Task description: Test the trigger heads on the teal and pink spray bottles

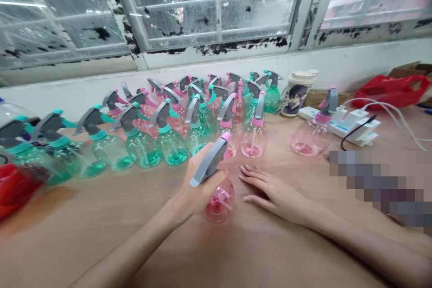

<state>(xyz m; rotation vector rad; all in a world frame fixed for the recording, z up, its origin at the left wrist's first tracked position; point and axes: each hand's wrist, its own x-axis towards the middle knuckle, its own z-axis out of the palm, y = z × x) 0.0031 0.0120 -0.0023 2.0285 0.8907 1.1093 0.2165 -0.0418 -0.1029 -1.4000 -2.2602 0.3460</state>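
My left hand [199, 184] is closed around the neck of a pink spray bottle [219, 204] with a grey and pink trigger head, low over the table or standing on it; I cannot tell which. To its right, my right hand [275, 191] lies on the tabletop with its fingers stretched out, holding nothing. Just beyond the hands stand a pink spray bottle [254, 144] and a green spray bottle [173, 150], part of several rows of such bottles in both colours. Another pink spray bottle [310, 139] stands apart on the right.
Behind that lone bottle lies a white power strip [359, 126] with plugs and cables. A printed cup [297, 94] stands near the wall. Red plastic bags lie at the back right [388, 92] and left edge [16, 189]. A window runs along the back.
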